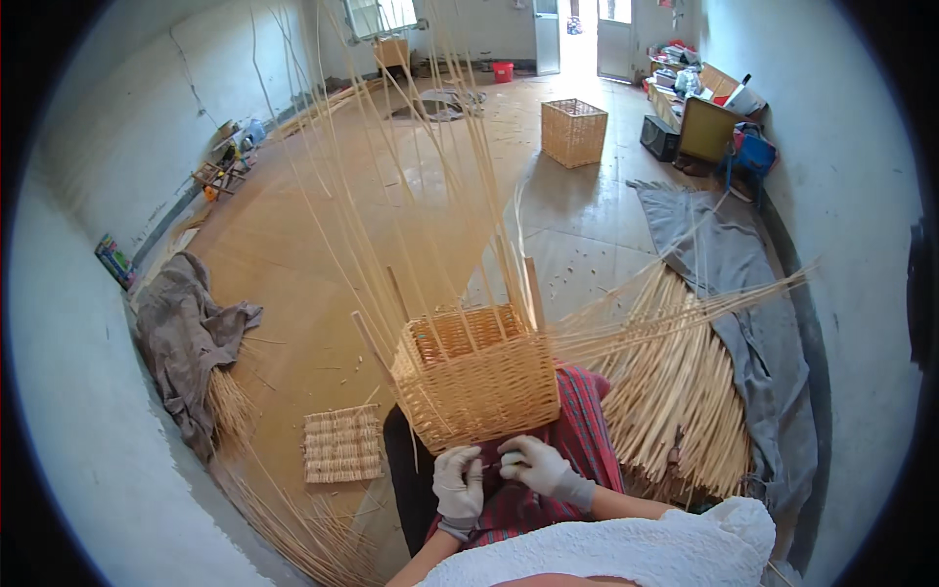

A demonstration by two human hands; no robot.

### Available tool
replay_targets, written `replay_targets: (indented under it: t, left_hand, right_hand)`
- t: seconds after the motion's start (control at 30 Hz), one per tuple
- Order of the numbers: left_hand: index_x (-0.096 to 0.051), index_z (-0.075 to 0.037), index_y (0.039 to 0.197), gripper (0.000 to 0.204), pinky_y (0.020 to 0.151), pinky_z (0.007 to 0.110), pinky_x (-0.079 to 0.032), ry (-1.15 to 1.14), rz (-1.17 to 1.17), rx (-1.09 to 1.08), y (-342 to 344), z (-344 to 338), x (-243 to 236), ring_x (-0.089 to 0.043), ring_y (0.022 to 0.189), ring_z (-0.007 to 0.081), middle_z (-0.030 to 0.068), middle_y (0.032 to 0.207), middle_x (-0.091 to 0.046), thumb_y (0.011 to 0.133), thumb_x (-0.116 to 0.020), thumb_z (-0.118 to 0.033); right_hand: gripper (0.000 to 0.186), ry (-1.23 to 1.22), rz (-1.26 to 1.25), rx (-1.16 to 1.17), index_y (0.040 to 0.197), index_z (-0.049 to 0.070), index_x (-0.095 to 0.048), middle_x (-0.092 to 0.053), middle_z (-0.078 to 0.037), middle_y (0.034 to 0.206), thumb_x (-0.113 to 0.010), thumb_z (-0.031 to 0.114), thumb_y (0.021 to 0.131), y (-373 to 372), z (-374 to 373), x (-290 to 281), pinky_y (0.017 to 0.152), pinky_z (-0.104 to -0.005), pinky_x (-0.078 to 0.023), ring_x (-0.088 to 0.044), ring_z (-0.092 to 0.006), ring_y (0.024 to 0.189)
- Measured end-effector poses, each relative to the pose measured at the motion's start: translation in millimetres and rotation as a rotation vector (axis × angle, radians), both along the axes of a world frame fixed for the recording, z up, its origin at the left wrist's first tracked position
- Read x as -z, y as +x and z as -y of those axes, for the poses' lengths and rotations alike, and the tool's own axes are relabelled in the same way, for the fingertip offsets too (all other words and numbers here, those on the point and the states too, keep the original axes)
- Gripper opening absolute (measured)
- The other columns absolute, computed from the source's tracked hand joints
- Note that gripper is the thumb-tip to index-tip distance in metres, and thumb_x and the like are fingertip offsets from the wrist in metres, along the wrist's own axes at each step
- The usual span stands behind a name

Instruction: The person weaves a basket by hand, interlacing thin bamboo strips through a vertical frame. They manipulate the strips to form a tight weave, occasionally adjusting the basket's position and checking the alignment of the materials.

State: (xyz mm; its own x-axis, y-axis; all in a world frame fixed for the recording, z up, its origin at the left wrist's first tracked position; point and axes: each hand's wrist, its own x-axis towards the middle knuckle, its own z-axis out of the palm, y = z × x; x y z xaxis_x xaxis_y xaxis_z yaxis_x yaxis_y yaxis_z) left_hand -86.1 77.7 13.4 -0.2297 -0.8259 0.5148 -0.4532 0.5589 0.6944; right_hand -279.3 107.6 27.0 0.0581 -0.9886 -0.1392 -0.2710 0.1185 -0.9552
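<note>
A partly woven wicker basket (479, 382) rests on my lap, tilted, with long pale rods standing up from its far rim and more fanning off to the right. Thicker stakes rise at its corners. My left hand (457, 486), in a white glove, is just below the basket's near edge with its fingers drawn together. Beside it, my right hand (536, 466), also gloved, has its fingers curled in a pinch. The two hands nearly meet over the red checked cloth (587, 411). Whatever small thing is between the fingertips is too small to make out.
To my right lies a large bundle of peeled rods (675, 391), partly under a grey cloth (773, 372). A woven panel (342, 445) is on the floor at left, near a draped grey cloth (191, 333). Farther off stand a finished-looking square basket (574, 135) and a black speaker-like box (659, 138).
</note>
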Motion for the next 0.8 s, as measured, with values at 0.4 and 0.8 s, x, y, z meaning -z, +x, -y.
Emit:
replay_targets:
  t: [0.4, 0.8]
  left_hand:
    - [-0.066, -0.004, 0.095, 0.017, 0.075, 0.04, -0.052, -0.26, -0.065, -0.101, 2, 19, -129, -0.065, 0.078, 0.0269, 0.0114, 0.09, -0.069, 0.103, -0.055, -0.016]
    - [-0.024, -0.008, 0.16, 0.067, 0.079, 0.029, -0.052, -0.359, -0.631, -0.413, 102, 54, -157, -0.06, 0.099, 0.0154, 0.0138, 0.144, -0.052, 0.107, -0.052, -0.038]
  right_hand:
    - [0.039, -0.721, 0.259, 0.181, 0.122, 0.001, -0.064, -0.064, -0.009, 0.116, -0.077, -0.006, 0.086, -12, -15, -114, 0.083, -0.0283, -0.058, -0.069, -0.0154, 0.099]
    - [0.032, -0.068, 0.787, 0.101, 0.135, 0.001, -0.06, -0.055, 0.003, 0.089, -0.053, 0.018, 0.109, 11, 17, -85, 0.068, -0.0217, -0.043, -0.051, -0.0067, 0.077]
